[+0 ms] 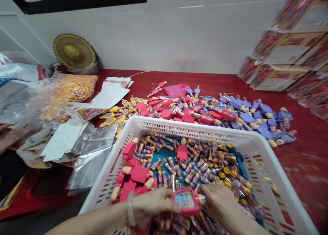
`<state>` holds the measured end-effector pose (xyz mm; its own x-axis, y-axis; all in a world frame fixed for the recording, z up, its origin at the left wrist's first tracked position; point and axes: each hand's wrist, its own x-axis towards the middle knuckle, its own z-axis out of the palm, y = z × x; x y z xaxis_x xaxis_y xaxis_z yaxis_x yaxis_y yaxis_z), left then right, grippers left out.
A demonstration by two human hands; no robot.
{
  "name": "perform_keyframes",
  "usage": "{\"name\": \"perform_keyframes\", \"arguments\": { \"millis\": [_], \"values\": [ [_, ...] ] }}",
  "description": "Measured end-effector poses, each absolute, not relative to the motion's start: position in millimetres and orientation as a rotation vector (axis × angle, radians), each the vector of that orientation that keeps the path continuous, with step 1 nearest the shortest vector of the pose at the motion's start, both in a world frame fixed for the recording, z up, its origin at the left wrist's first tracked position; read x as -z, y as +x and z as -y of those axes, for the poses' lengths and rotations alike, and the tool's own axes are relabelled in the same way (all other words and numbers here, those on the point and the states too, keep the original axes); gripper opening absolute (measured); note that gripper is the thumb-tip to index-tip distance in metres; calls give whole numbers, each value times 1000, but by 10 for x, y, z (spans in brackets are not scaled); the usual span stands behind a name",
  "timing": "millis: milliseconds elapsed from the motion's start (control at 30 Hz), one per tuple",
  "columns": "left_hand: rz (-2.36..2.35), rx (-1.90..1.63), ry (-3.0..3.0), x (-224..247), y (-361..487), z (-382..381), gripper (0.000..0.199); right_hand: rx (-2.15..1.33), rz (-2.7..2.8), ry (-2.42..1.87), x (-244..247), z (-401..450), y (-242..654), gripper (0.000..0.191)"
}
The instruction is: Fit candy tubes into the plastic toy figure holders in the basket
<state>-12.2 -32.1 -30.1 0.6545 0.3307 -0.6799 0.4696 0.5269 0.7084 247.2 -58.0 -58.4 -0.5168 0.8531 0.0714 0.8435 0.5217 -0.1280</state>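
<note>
The left hand (pixel 153 204) and right hand (pixel 217 202) clamp a pink toy (pixel 186 202) inside a white crate (pixel 179 126) heaped with loose candy tubes (pixel 189 173), while many assembled red and purple figures (pixel 207 119) lie across the far table (pixel 307 160).

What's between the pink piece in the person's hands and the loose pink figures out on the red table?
The far rim of the white plastic basket stands in the way. The pink plastic piece, held by the left hand and right hand, is inside the basket, with clear filled tubes lying between it and that rim.
</note>
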Motion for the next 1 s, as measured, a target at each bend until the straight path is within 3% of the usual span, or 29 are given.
{"name": "perform_keyframes", "arguments": {
  "millis": [100,167,433,533,733,933,1000],
  "values": [
    [-1022,-140,1763,261,-176,395,30,-486,2791,-1644,695,679,2456,22],
    [-1042,-174,1985,226,-193,390,26,-529,2793,-1666,699,683,2455,24],
    [-830,197,746,330,-75,242,73,175,2405,-1309,496,492,2456,30],
    [-842,168,853,355,-98,325,56,51,2521,-1367,579,577,2435,23],
    [-981,-148,1958,258,-197,427,29,-308,2728,-1579,712,716,2432,22],
    [-900,147,894,401,-67,278,76,138,2468,-1382,501,529,2471,29],
    [-807,302,674,463,-37,263,79,290,2478,-1312,470,514,2476,35]
  ]
}}
